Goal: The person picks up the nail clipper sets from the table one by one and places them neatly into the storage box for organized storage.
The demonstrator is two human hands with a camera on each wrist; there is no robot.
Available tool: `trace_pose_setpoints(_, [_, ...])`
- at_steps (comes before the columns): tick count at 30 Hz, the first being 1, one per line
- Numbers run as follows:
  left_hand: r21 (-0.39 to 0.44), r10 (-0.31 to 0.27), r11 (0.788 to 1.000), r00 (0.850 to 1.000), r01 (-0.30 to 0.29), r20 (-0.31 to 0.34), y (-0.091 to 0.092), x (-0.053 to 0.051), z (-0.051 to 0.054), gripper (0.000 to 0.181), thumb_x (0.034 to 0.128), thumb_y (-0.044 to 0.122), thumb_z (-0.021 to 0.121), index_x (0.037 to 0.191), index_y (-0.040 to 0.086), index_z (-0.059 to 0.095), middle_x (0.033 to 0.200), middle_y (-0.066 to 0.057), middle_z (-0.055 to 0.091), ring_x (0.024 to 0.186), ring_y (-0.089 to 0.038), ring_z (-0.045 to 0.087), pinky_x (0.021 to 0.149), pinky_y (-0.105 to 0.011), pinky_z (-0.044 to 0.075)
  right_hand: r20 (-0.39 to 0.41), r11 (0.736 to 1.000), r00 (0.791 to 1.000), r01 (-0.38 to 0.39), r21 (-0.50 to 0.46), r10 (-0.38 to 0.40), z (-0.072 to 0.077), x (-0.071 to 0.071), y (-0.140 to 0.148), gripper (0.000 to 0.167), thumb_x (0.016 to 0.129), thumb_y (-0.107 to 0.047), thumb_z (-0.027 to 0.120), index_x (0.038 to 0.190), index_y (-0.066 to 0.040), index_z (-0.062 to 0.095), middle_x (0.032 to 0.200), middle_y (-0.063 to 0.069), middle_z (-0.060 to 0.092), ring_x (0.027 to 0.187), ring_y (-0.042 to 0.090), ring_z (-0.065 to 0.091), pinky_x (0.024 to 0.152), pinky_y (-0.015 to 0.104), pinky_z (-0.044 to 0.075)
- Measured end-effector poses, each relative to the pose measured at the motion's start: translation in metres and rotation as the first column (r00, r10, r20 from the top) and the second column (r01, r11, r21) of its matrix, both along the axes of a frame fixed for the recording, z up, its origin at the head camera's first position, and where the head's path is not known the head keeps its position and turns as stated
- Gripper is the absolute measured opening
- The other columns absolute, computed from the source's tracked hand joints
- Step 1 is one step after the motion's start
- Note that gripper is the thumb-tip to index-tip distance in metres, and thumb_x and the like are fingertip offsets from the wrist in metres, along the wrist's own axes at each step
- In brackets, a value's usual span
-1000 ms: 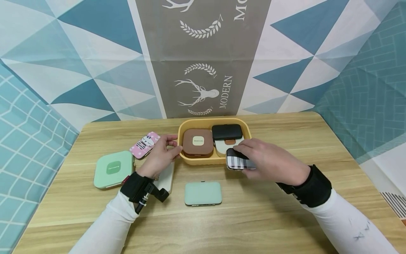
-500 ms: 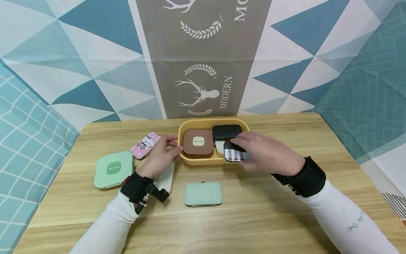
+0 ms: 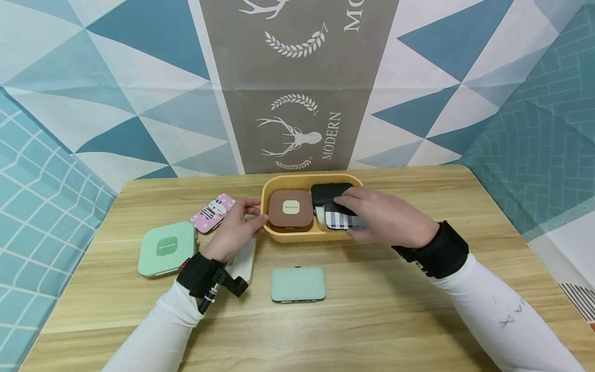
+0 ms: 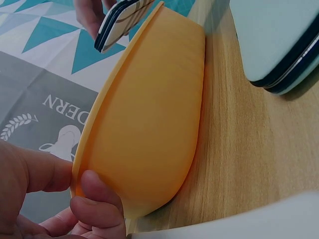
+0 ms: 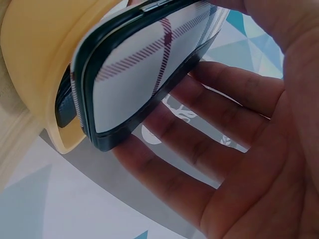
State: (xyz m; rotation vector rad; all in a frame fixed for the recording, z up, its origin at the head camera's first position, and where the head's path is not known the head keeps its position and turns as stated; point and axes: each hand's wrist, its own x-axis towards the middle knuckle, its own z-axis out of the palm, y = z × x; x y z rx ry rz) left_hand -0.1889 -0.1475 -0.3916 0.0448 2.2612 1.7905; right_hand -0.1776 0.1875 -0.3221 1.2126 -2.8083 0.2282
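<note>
The left hand (image 3: 234, 230) pinches the left rim of a yellow tray (image 3: 297, 237); in the left wrist view its thumb and fingers (image 4: 97, 211) hold the tray's edge (image 4: 144, 109). Over the tray's right part, the right hand (image 3: 388, 217) holds a plaid case (image 3: 338, 220), tilted in the right wrist view (image 5: 134, 74) between thumb and fingers. Inside the tray are a brown square case (image 3: 290, 219) at the left and a black case (image 3: 327, 192) at the back right. A white case beneath the plaid one is mostly hidden.
A light green square case (image 3: 155, 258), a pink patterned case (image 3: 209, 214) and a white case (image 3: 244, 266), partly under the left wrist, lie left of the tray. A mint case (image 3: 298, 283) lies in front of it. A patterned cloth hangs behind the table.
The right hand has carried the plaid case forward and a little left, from the tray's front right edge to over its inside. The left hand has stayed on the rim.
</note>
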Motion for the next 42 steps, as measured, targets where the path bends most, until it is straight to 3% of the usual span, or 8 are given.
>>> trace_pose_setpoints(25, [0.019, 0.008, 1.000, 1.000, -0.008, -0.001, 0.001, 0.003, 0.000, 0.050, 0.1075, 0.005, 0.060, 0.152, -0.007, 0.040, 0.124, -0.019, 0.048, 0.093, -0.024, 0.062, 0.082, -0.028, 0.058, 0.054, 1.000, 0.998, 0.007, 0.021, -0.008, -0.005, -0.017, -0.007, 0.062, 0.084, -0.022, 0.091, 0.137, -0.001, 0.067, 0.127, 0.014, 0.066, 0.105, 0.027, 0.064, 0.088, 0.039, 0.058])
trace_pose_setpoints(42, [-0.020, 0.018, 1.000, 1.000, -0.018, 0.000, 0.001, 0.002, 0.000, 0.048, 0.1078, 0.008, 0.061, 0.151, -0.004, 0.042, 0.124, -0.018, 0.049, 0.093, -0.026, 0.061, 0.084, -0.030, 0.057, 0.097, 0.998, 0.995, 0.025, 0.054, -0.030, -0.011, -0.025, -0.010, 0.060, 0.087, -0.021, 0.088, 0.139, -0.001, 0.066, 0.129, 0.017, 0.065, 0.107, 0.031, 0.062, 0.090, 0.043, 0.057])
